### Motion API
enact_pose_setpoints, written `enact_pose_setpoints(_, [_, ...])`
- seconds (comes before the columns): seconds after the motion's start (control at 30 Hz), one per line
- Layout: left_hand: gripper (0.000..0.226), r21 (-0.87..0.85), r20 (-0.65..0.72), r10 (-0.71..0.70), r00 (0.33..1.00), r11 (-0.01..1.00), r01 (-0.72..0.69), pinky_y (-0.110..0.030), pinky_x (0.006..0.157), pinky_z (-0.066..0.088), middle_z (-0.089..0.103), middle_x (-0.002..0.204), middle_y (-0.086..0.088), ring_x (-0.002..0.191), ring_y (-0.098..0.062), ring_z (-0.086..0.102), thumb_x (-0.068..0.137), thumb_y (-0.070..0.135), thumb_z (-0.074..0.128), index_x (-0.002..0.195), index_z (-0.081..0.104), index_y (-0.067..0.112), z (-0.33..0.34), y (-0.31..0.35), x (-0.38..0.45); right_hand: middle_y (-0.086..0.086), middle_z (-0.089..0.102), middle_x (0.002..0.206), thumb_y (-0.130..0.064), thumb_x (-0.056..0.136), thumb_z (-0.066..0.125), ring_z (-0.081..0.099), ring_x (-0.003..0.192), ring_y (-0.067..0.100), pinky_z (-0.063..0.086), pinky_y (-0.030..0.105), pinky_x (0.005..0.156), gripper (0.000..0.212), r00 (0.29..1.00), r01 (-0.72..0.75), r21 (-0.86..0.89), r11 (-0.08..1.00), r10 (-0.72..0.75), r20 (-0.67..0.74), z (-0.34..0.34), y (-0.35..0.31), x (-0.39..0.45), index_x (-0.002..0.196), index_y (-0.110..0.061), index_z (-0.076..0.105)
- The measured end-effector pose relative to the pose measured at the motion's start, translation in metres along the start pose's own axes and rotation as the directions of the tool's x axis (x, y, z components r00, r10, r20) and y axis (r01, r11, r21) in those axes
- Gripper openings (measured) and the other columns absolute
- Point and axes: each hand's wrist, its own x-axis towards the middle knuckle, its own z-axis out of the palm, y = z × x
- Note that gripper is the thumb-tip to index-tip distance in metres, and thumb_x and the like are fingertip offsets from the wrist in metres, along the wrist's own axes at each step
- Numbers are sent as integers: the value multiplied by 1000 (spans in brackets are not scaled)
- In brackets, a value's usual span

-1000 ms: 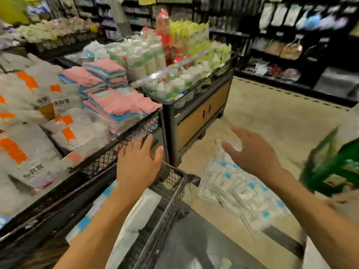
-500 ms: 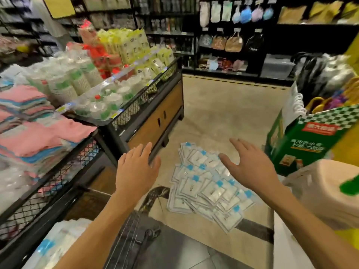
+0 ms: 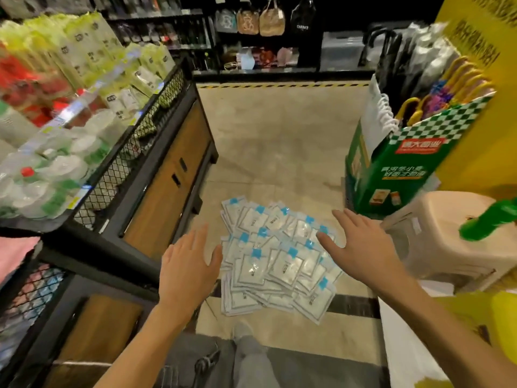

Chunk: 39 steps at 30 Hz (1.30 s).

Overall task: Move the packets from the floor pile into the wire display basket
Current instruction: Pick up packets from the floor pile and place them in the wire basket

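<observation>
Both hands [image 3: 190, 273] have neared the packets [image 3: 277, 261].

Packets [image 3: 275, 259]: pile's left edge hidden behind left hand [image 3: 188, 271]; print too small to read. Wire basket [image 3: 36, 292]: cut by picture's left edge, contents blurred.

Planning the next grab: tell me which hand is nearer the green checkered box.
Right. The right hand hangs over the packet pile's right edge, just short of the green checkered box. The left hand is across the pile, at its left edge.
</observation>
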Motion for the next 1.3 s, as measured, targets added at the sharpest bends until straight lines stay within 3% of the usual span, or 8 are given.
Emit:
enact_pose_setpoints(0.17, [64, -22, 119, 60, 991, 998, -57, -42, 111, 41, 54, 147, -3, 132, -24, 53, 102, 57, 30, 154, 37, 21, 59, -25, 87, -5, 35, 165, -73, 98, 36, 34, 149, 21, 28, 38, 121, 78, 993, -98, -14, 995, 99, 70, 41, -11, 57, 162, -29, 25])
enact_pose_setpoints(0.37, [63, -41, 239, 84, 967, 996, -76, -46, 117, 35, 47, 155, -3, 140, -25, 45, 104, 54, 33, 159, 29, 23, 164, -61, 175, -2, 34, 166, -73, 97, 37, 33, 150, 23, 26, 37, 122, 83, 978, -172, -58, 983, 178, 109, 127, -19, 132, 163, -24, 22])
enact_pose_setpoints(0.47, [65, -31, 276, 101, 956, 995, -96, -45, 121, 27, 38, 161, -5, 148, -26, 36, 105, 50, 39, 161, 26, 21, 230, -73, 208, 2, 38, 164, -74, 95, 40, 37, 149, 27, 29, 43, 121, 86, 977, -190, -54, 980, 194, 94, 192, -12, 168, 162, -21, 26])
enact_pose_setpoints(0.6, [67, 9, 326, 74, 942, 997, -82, -48, 121, 27, 32, 165, -5, 150, -26, 33, 104, 56, 29, 162, 22, 24, 338, -88, 236, 4, 38, 164, -73, 95, 39, 38, 147, 30, 33, 47, 121, 86, 973, -203, -32, 979, 205, 102, 293, 12, 213, 162, -20, 27])
enact_pose_setpoints(0.9, [64, 35, 369, 51, 928, 997, -69, -52, 118, 30, 39, 160, -15, 145, -34, 40, 106, 50, 27, 160, 30, 16, 585, -118, 261, 7, 28, 168, -70, 97, 42, 28, 153, 27, 23, 42, 125, 85, 951, -245, -38, 969, 248, 186, 525, 74, 281, 164, -23, 20])
enact_pose_setpoints(1.17, [70, 51, 382, -78, 921, 997, 63, -49, 123, 22, 29, 165, -16, 152, -32, 27, 105, 52, 30, 161, 24, 12, 783, -165, 287, 15, 23, 169, -73, 94, 40, 21, 155, 33, 16, 45, 127, 89, 930, -297, 2, 955, 289, 227, 728, 122, 315, 165, -27, 12])
enact_pose_setpoints(1.3, [81, 41, 376, -82, 923, 997, 72, -48, 126, 14, 11, 170, -13, 157, -28, 12, 102, 62, 25, 162, 13, 9, 860, -173, 301, 18, 5, 171, -81, 88, 41, 8, 158, 32, 10, 47, 129, 108, 911, -371, 49, 927, 353, 213, 810, 133, 331, 165, -17, 0])
